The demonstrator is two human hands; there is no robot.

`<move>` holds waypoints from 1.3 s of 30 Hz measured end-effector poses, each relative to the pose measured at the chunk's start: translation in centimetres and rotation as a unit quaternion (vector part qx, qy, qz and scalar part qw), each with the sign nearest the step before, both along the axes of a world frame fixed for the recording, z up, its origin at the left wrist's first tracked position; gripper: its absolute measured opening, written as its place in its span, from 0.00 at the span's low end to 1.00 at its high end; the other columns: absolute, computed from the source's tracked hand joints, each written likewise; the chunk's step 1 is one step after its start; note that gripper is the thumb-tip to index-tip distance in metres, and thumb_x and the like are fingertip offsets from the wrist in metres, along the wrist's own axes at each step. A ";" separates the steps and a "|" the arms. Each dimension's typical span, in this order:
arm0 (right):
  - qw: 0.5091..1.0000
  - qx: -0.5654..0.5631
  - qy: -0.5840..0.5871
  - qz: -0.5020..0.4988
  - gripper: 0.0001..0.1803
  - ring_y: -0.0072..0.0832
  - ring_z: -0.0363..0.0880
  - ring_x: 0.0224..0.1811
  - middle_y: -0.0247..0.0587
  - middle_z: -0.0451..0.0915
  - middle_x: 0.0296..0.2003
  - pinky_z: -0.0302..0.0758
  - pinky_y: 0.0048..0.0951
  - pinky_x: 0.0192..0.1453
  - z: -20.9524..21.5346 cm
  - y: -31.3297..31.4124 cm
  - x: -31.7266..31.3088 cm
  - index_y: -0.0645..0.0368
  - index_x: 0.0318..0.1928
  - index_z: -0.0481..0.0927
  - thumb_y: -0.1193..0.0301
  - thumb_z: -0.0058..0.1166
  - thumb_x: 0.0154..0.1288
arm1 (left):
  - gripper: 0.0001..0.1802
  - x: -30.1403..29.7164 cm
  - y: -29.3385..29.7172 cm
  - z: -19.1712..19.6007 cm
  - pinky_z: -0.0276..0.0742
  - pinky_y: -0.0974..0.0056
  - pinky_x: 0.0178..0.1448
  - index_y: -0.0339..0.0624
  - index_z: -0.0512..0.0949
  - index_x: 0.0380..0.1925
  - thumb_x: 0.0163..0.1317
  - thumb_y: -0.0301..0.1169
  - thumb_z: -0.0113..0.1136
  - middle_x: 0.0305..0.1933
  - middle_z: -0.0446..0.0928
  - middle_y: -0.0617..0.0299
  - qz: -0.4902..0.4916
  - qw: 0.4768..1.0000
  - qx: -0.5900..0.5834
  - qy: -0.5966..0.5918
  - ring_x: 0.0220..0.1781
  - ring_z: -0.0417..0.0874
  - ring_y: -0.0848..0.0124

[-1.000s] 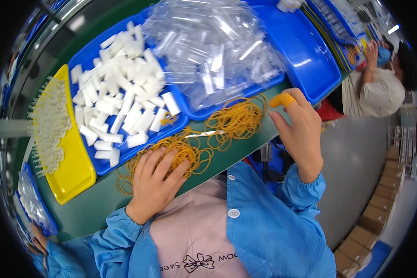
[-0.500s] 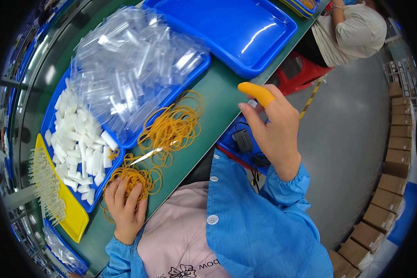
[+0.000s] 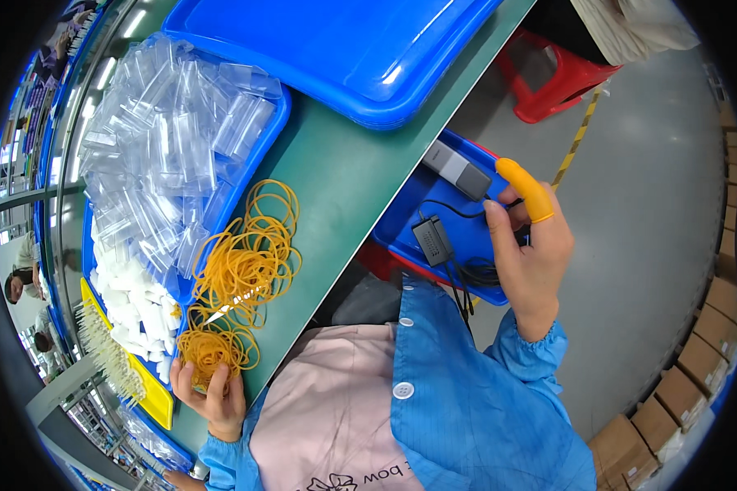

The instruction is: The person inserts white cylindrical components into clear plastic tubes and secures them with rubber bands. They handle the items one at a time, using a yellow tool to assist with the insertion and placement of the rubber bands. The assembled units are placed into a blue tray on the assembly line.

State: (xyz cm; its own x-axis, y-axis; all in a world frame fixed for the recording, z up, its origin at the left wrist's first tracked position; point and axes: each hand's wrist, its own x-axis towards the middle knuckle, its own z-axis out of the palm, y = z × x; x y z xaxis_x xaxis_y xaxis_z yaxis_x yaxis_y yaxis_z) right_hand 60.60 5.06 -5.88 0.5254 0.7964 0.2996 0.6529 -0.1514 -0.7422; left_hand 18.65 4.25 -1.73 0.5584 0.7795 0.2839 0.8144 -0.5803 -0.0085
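My left hand (image 3: 209,397) rests at the near end of the green bench, its fingers curled round a heap of amber rubber bands (image 3: 209,352). More loose rubber bands (image 3: 250,262) spread just beyond, with a thin white pointed piece (image 3: 229,308) lying across them. My right hand (image 3: 536,254) is raised off the bench's right side, with a yellow finger cot (image 3: 528,192) on its index finger. Thumb and index finger stand apart and nothing shows between them; the other fingers are partly hidden. Below it is a blue tray (image 3: 393,233) with a black adapter (image 3: 432,240) and cable.
Clear plastic sleeves (image 3: 172,155) fill a blue tray at the left, beside white foam pieces (image 3: 135,315). A yellow tray (image 3: 154,401) stands next to rows of pale pins (image 3: 106,348). Stacked blue trays (image 3: 360,98) lie beyond. A red stool (image 3: 561,82) and cartons (image 3: 696,360) are at the right.
The view has shifted, bringing the tray with the adapter more into sight. My right hand is now over that tray's right side. My left hand stays at the rubber bands.
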 end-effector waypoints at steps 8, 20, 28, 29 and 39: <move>1.000 -0.004 0.011 0.014 0.14 0.25 0.77 0.25 0.40 0.78 0.34 0.73 0.22 0.27 0.2 -0.2 0.5 0.65 0.43 0.80 0.77 0.63 0.55 | 0.21 0.7 -0.6 0.1 0.58 0.41 0.65 0.47 0.67 0.32 0.43 0.28 0.70 0.51 0.63 0.53 0.033 0.995 -0.034 -0.087 0.64 0.62 0.46; 0.999 0.029 0.009 0.037 0.15 0.23 0.75 0.25 0.37 0.77 0.33 0.71 0.21 0.30 3.0 0.3 -3.8 0.63 0.44 0.80 0.80 0.62 0.53 | 0.17 -2.7 -2.3 1.7 0.56 0.40 0.67 0.46 0.69 0.43 0.55 0.35 0.60 0.55 0.64 0.51 0.075 0.988 0.017 -0.136 0.63 0.64 0.48; 0.934 0.217 0.132 0.252 0.09 0.31 0.73 0.34 0.40 0.74 0.31 0.69 0.30 0.40 9.7 2.0 -12.7 0.63 0.32 0.78 0.82 0.62 0.48 | 0.23 -6.8 -4.5 3.1 0.57 0.45 0.69 0.41 0.69 0.50 0.53 0.28 0.60 0.55 0.68 0.48 0.149 0.955 0.125 -0.225 0.60 0.68 0.50; 0.922 0.203 0.123 0.307 0.10 0.31 0.73 0.34 0.40 0.75 0.31 0.69 0.30 0.40 11.1 2.7 -14.5 0.63 0.32 0.78 0.82 0.63 0.47 | 0.23 -7.3 -4.8 2.9 0.56 0.46 0.69 0.40 0.69 0.51 0.53 0.27 0.60 0.56 0.68 0.47 0.148 0.950 0.131 -0.241 0.61 0.67 0.50; 0.762 0.033 -0.356 0.540 0.08 0.35 0.73 0.38 0.38 0.76 0.31 0.63 0.36 0.44 10.7 11.9 -28.3 0.57 0.22 0.82 0.67 0.66 0.43 | 0.21 -11.3 -7.4 2.7 0.58 0.47 0.68 0.40 0.71 0.46 0.50 0.18 0.57 0.51 0.70 0.51 0.221 0.903 0.127 -0.347 0.56 0.71 0.55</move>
State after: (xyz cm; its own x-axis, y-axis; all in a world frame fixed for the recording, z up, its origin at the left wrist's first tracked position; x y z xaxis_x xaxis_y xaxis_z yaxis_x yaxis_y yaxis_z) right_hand 32.31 16.98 4.80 -0.7403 0.6200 0.2600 0.6111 0.7817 -0.1245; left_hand 7.33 -3.12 1.00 -0.1726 0.7433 0.6463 0.8262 -0.2479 0.5059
